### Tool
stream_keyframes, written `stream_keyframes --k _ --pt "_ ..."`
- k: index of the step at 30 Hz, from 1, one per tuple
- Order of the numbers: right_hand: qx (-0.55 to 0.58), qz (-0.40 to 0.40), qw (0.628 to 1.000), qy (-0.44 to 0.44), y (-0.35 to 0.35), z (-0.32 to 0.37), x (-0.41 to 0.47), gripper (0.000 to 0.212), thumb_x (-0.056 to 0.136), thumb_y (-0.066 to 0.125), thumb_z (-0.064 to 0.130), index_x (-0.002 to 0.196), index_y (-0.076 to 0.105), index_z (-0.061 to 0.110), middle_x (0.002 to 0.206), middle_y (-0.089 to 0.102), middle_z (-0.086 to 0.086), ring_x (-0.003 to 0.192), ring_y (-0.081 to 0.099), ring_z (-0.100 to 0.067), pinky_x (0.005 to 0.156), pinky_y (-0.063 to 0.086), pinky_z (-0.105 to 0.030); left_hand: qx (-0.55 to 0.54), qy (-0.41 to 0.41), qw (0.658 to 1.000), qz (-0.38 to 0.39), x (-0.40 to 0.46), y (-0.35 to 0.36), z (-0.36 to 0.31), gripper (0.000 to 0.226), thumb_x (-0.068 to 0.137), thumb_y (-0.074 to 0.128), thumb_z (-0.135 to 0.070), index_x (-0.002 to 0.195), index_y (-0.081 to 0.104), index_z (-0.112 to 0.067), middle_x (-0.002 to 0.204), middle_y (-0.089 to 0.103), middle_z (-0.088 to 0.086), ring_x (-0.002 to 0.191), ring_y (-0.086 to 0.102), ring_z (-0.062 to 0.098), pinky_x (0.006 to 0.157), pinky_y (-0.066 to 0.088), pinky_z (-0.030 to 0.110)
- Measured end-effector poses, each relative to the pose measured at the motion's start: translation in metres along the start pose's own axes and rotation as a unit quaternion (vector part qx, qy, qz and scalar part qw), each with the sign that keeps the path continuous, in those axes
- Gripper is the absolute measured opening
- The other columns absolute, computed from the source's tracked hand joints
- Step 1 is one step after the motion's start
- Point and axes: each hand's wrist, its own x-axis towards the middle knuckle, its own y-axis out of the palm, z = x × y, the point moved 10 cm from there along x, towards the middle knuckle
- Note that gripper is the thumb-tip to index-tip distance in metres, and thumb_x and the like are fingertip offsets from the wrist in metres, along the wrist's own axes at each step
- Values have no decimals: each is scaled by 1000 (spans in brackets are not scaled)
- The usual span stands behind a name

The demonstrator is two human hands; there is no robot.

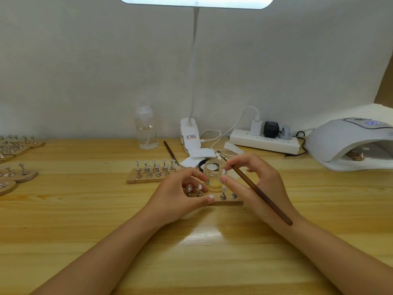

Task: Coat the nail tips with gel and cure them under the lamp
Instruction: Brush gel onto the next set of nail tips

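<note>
Gel jar (213, 175): open, clear gel low inside | left hand (180, 194) grips jar | right hand (258, 184) pinches brush (258, 191)

near table (212, 252) bare | behind jar (212, 175) — pads, stands, cables crowd

Single head cam, wide-angle, looking forward and down across the wooden table (85, 220) toward the back wall (85, 71). Close range above the table's near edge; desk lamp (194, 60) dead ahead, centre-top.
</note>
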Motion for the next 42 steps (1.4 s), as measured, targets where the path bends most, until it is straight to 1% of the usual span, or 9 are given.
stream_keyframes --k 3,6,13,21,26,29,33,38,42 --pt "-10 18 1000 -14 7 3 -3 24 73 76 13 90 62 23 90 65 11 92 58 -2 82 38 -7 10 5 1000 12 -1 2 0 34 65 81 -21 90 59 -29 80 70 -9 67 57 -6 61 40 5" --pt "-37 42 997 -44 15 9 -6 24 73 77 13 91 64 22 91 63 13 91 58 -6 83 44 -17 19 21 1000 9 -2 1 -3 34 65 80 -20 89 59 -32 79 69 -11 75 59 -5 66 42 6" --pt "-70 69 993 -61 24 11 -9 25 71 79 15 92 66 18 91 64 6 90 59 -13 83 47 -37 21 50 998 13 -3 3 -11 28 66 79 -18 84 60 -29 82 65 -13 81 60 1 77 48 25" --pt "-69 98 992 -46 29 6 -9 25 71 78 19 92 65 22 90 64 7 91 58 -11 85 44 -36 9 57 998 13 -3 3 -13 22 67 78 -15 84 65 -18 83 67 -8 81 60 2 76 47 21" --pt "-85 113 989 -42 32 3 -9 23 72 77 21 92 66 21 85 57 17 88 56 -9 81 38 -28 12 63 998 11 -2 3 -14 23 66 79 -13 83 64 -21 84 67 -8 81 60 0 75 47 14" --pt "-83 111 990 -37 31 2 -9 24 72 77 23 93 66 23 90 63 8 91 57 -9 83 41 -28 17 65 998 10 -2 3 -15 23 66 79 -12 83 64 -20 83 66 -9 80 59 -1 74 45 12" --pt "-92 108 989 -46 29 6 -10 27 69 79 24 93 66 21 89 59 14 90 55 -7 84 41 -27 18 68 997 11 -3 2 -16 22 66 78 -12 82 64 -17 81 65 -8 78 58 2 72 46 13" --pt "-65 56 994 -62 6 9 -7 26 69 80 18 90 66 19 90 64 10 89 57 -5 85 46 -29 28 58 998 5 -2 2 -13 22 66 79 -12 80 64 -20 77 64 -10 74 56 -2 68 41 8" --pt "-73 78 993 -54 6 2 -6 26 69 79 18 90 65 21 91 64 13 90 56 -1 86 45 -28 33 54 998 0 -2 0 -10 22 67 79 -13 80 63 -22 77 64 -11 74 55 -1 67 40 8"
